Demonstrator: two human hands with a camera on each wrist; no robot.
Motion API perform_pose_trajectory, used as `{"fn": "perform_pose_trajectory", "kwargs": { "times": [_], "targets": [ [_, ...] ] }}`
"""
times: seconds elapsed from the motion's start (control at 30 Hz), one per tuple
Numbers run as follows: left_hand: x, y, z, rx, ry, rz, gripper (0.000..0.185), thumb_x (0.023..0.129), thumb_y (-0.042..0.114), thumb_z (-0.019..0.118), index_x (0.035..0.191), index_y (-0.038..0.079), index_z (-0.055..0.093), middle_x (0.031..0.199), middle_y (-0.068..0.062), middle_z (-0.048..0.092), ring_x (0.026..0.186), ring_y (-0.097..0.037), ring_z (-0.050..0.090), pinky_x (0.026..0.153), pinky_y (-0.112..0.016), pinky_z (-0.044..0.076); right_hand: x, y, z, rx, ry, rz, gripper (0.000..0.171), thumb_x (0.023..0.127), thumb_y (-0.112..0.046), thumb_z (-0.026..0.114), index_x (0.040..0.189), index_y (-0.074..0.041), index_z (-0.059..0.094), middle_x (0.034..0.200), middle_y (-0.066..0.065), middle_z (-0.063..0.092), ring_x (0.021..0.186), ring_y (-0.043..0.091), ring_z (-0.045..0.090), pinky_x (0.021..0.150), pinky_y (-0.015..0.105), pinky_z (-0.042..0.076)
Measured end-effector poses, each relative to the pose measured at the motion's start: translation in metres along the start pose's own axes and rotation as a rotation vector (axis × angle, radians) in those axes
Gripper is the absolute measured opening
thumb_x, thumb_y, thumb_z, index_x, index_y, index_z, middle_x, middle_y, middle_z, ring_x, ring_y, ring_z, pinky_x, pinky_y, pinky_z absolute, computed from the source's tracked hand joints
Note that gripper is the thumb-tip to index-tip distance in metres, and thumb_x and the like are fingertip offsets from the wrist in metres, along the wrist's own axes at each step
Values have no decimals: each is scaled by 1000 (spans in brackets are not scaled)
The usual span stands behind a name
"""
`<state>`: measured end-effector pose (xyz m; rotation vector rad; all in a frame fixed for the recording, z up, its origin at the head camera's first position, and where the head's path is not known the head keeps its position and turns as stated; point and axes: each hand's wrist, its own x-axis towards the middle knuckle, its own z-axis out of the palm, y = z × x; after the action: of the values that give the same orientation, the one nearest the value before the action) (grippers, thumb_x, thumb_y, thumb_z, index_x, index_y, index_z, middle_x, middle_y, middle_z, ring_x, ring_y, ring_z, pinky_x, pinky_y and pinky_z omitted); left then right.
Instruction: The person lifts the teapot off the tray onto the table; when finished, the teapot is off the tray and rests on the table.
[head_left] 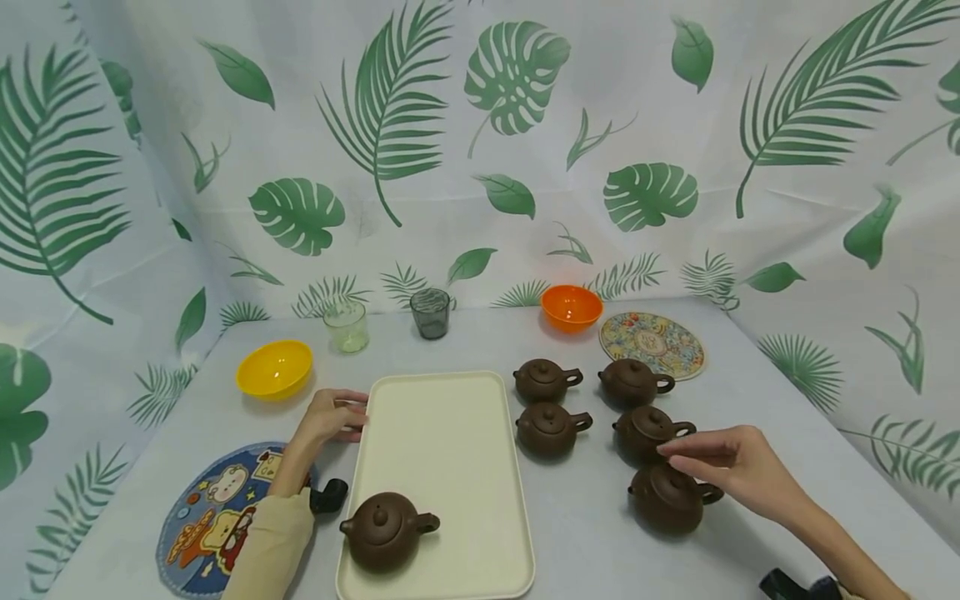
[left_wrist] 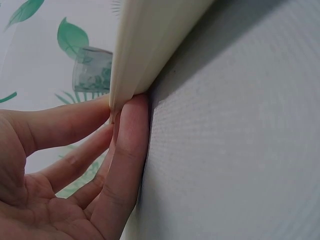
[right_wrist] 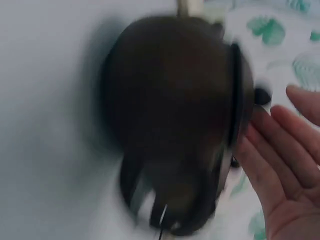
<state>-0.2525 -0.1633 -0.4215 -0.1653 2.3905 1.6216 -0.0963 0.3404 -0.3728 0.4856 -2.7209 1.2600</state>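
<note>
Brown teapot (head_left: pixel 667 497) stood on the tabletop (head_left: pixel 585 517) right of the cream tray (head_left: pixel 442 450), right hand (head_left: pixel 731 467) held over its lid, fingers (right_wrist: pixel 280 150) straight and touching its side, nothing gripped, tray edge pinched by left hand (head_left: pixel 330 417), another teapot (head_left: pixel 384 529) on the tray.

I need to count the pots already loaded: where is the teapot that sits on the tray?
In the head view, the one teapot on the cream tray sits at its near left corner, beside the left sleeve.
</note>
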Motion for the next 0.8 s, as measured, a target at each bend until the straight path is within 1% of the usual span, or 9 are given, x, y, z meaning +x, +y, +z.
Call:
{"fn": "perform_pose_trajectory", "kwargs": {
  "times": [0.07,0.13,0.3,0.33,0.4,0.5,0.57,0.67,0.8],
  "targets": [
    [0,0,0,1,-5,3,39,84,-3,63,123,-9,58,97,-18,67,66,-13,65,61,-28,59,13,-14,12,17,3,-5,15,86,-6,70,100,-2,74,93,6,74,83,1,67,68,21,58],
    [0,-1,-1,0,-9,4,39,84,-3,63,123,-9,57,99,-19,67,66,-13,66,61,-29,59,26,-26,27,68,-27,-40,15,86,-8,70,99,-1,74,93,8,74,82,4,68,68,23,58],
    [-1,-1,0,5,-10,-6,40,84,-2,63,123,-8,57,101,-19,66,67,-13,66,62,-29,59,55,-54,73,174,-172,-115,22,85,-16,73,100,0,74,95,10,74,83,9,70,69,25,59],
    [-1,-1,0,6,-9,-7,40,84,-2,63,123,-8,57,101,-19,66,67,-13,66,62,-29,59,59,-60,83,184,-194,-121,24,84,-18,74,100,0,74,95,9,74,84,10,70,70,25,59],
    [-1,-1,0,8,-9,-5,40,84,-2,63,124,-8,57,102,-20,66,68,-13,66,62,-29,59,66,-71,103,209,-239,-104,27,83,-21,75,100,0,74,96,7,74,86,13,70,73,23,58],
    [-1,-1,-1,4,-10,0,40,84,-2,63,124,-8,57,102,-20,66,68,-13,66,63,-29,59,71,-88,132,267,-274,-101,29,82,-20,76,100,2,74,97,9,74,89,21,71,74,22,57],
    [-1,-1,-1,-2,-10,1,40,84,-2,63,123,-8,57,101,-19,66,67,-13,66,62,-29,59,72,-96,150,297,-288,-110,30,81,-19,77,100,3,73,98,10,73,90,24,71,75,21,57],
    [0,-1,-1,-10,-14,8,40,84,-2,64,124,-9,57,99,-19,66,66,-13,66,61,-28,59,71,-107,172,311,-296,-140,28,81,-17,77,99,5,73,97,12,73,90,23,71,76,20,56],
    [0,-2,0,-17,-8,7,40,84,-2,64,123,-9,57,99,-19,66,67,-13,66,62,-29,59,71,-116,192,327,-312,-129,24,80,-13,78,95,4,74,96,12,73,86,14,71,74,17,56]
  ]
}}
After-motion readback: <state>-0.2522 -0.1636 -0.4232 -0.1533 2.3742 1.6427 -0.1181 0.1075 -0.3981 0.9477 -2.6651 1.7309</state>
